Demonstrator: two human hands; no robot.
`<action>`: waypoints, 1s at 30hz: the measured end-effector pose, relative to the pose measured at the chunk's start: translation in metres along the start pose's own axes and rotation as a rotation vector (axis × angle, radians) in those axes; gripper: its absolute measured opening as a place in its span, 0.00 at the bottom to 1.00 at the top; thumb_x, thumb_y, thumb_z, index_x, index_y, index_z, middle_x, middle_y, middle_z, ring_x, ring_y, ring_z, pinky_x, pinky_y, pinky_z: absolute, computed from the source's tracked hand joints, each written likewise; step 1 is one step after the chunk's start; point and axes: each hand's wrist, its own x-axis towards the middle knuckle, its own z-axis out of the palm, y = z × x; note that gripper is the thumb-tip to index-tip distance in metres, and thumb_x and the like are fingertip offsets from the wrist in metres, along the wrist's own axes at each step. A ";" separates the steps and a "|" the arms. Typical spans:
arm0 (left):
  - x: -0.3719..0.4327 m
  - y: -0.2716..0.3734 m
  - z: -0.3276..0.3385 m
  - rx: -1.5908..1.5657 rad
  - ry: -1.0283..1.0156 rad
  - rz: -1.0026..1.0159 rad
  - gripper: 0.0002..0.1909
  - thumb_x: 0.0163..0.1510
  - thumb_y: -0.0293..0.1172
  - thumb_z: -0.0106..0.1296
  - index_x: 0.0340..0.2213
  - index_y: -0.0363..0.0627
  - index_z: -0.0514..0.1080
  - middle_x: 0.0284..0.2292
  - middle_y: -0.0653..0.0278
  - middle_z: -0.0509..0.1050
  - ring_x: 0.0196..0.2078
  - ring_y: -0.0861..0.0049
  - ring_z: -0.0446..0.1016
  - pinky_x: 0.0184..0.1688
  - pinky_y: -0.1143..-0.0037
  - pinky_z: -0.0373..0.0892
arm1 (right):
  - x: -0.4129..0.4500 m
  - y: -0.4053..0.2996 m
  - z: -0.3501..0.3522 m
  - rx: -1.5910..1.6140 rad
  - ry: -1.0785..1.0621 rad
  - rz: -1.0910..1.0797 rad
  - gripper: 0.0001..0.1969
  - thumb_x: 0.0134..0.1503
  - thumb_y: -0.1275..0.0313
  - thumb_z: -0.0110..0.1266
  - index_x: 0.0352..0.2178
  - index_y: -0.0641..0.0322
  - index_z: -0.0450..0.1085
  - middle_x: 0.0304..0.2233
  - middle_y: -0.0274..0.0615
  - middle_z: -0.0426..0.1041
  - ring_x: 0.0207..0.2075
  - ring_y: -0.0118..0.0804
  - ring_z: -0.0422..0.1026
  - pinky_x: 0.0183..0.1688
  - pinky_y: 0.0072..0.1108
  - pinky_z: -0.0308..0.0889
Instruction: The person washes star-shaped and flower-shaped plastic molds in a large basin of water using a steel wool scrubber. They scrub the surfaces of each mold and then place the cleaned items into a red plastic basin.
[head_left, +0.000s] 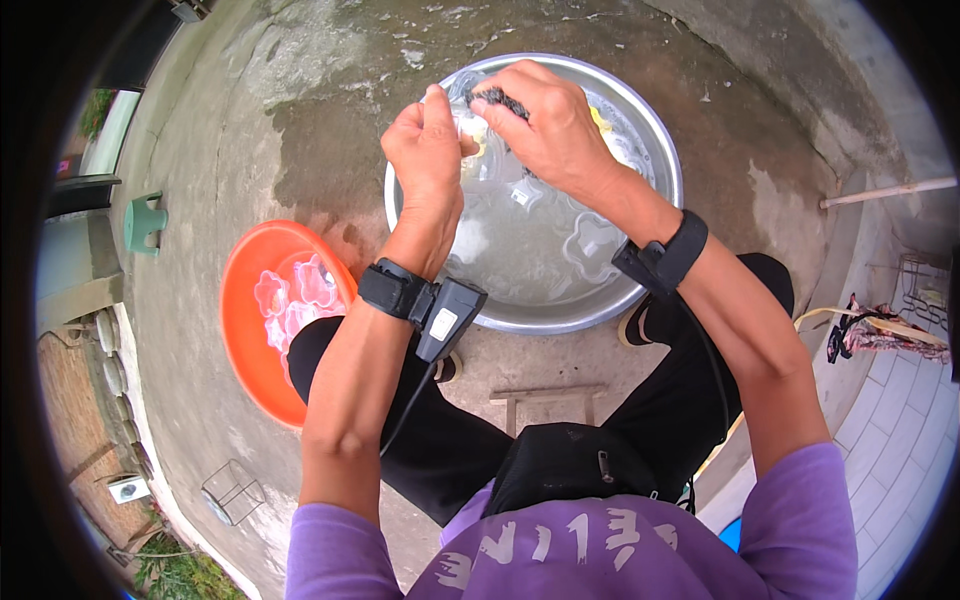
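Note:
Over the far part of a round metal basin, my left hand grips a clear plastic container, partly hidden by my fingers. My right hand holds a dark scouring pad close against it. Cloudy water fills the basin. A clear flower-shaped dish lies in the water at the right, and a small star-shaped piece with a label shows near the middle. Something yellow is partly covered by my right hand.
Left of my knee stands an orange plastic basin with several clear flower-shaped dishes. Farther left are a green stool and a wire frame. A wooden stool is between my legs. A pole juts in at right.

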 end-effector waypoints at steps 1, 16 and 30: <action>0.000 0.000 -0.001 -0.003 0.000 0.002 0.17 0.53 0.37 0.46 0.14 0.42 0.63 0.12 0.68 0.64 0.12 0.84 0.61 0.15 0.82 0.60 | -0.001 0.002 0.001 -0.002 -0.001 -0.003 0.07 0.47 0.72 0.52 0.25 0.66 0.68 0.25 0.45 0.67 0.30 0.46 0.67 0.31 0.31 0.63; 0.002 0.004 -0.008 -0.022 -0.025 -0.027 0.16 0.52 0.42 0.47 0.17 0.45 0.65 0.11 0.69 0.65 0.11 0.84 0.62 0.16 0.83 0.56 | 0.009 0.040 -0.019 -0.164 0.044 -0.026 0.09 0.48 0.71 0.52 0.30 0.65 0.70 0.28 0.43 0.68 0.27 0.39 0.69 0.30 0.23 0.63; 0.013 0.002 -0.007 -0.503 -0.154 -0.235 0.10 0.56 0.35 0.40 0.32 0.40 0.63 0.30 0.59 0.70 0.31 0.71 0.70 0.37 0.74 0.67 | 0.016 0.021 -0.012 0.140 -0.084 0.241 0.10 0.48 0.72 0.54 0.33 0.64 0.71 0.30 0.36 0.69 0.31 0.26 0.68 0.33 0.15 0.62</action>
